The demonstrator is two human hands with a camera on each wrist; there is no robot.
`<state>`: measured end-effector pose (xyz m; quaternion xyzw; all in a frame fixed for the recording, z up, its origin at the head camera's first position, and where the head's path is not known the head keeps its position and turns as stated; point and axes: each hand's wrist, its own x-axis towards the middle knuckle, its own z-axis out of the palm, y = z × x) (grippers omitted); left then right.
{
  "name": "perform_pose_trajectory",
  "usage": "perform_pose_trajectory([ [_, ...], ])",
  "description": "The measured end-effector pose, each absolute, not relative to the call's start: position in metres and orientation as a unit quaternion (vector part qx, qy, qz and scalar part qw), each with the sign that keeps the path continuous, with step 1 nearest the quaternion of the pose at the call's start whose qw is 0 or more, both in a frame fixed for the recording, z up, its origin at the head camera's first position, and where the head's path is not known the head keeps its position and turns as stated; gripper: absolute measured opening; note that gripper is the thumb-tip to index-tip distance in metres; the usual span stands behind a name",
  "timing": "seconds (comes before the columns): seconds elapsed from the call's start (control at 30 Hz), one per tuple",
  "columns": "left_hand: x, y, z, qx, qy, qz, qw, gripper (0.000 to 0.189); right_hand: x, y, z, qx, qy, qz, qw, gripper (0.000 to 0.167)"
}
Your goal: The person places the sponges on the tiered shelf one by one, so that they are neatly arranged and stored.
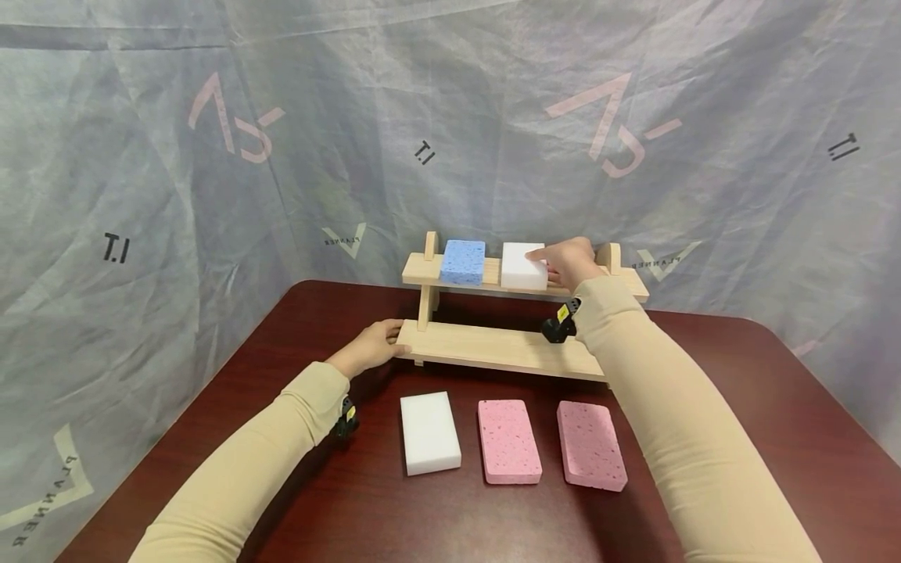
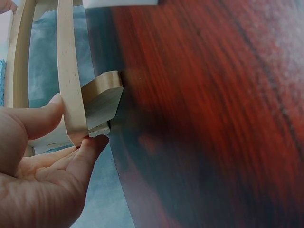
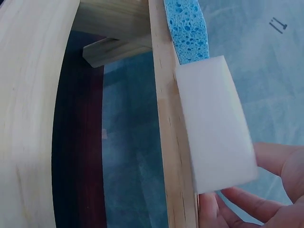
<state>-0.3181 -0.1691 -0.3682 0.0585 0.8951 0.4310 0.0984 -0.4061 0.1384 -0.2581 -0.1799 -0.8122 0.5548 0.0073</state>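
A two-tier wooden rack [image 1: 493,348] stands on the table. My left hand [image 1: 369,347] grips the left end of its lower board; in the left wrist view the thumb lies on one face of the board [image 2: 71,80] and the fingers on the other. On the upper board, a white sponge block [image 1: 522,267] sits to the right of a blue sponge [image 1: 463,262]. My right hand [image 1: 573,260] holds the white block at its right end, a finger over the top edge. In the right wrist view, fingers touch that block [image 3: 216,128] at its near end.
In front of the rack, a second white sponge block [image 1: 430,433], a pink sponge [image 1: 510,442] and a darker pink sponge [image 1: 591,446] lie in a row on the dark red table [image 1: 281,469]. A grey printed cloth [image 1: 457,117] hangs behind.
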Motion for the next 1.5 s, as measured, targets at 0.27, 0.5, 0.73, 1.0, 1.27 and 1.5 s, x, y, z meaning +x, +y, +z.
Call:
perform_pose_trajectory([
  [0.27, -0.318, -0.169, -0.368, 0.058, 0.896, 0.429, 0.098, 0.065, -0.402, 0.137, -0.258, -0.164, -0.846, 0.508, 0.018, 0.08],
  [0.5, -0.318, -0.17, -0.368, 0.056, 0.9, 0.422, 0.098, 0.066, -0.4, 0.136, -0.259, -0.169, -0.838, 0.519, 0.025, 0.082],
  [0.73, -0.316, -0.17, -0.367, 0.054, 0.895, 0.431, 0.103, 0.065, -0.401, 0.136, -0.26, -0.172, -0.831, 0.528, 0.021, 0.084],
  [1.0, -0.317, -0.169, -0.366, 0.055, 0.898, 0.425, 0.101, 0.066, -0.401, 0.137, -0.258, -0.181, -0.834, 0.521, 0.018, 0.085],
  [1.27, -0.32, -0.17, -0.368, 0.06, 0.898, 0.425, 0.102, 0.066, -0.395, 0.144, -0.251, -0.17, -0.803, 0.571, -0.018, 0.074],
  [1.5, -0.318, -0.17, -0.367, 0.062, 0.898, 0.424, 0.102, 0.066, -0.389, 0.153, -0.245, -0.163, -0.782, 0.601, -0.036, 0.07],
])
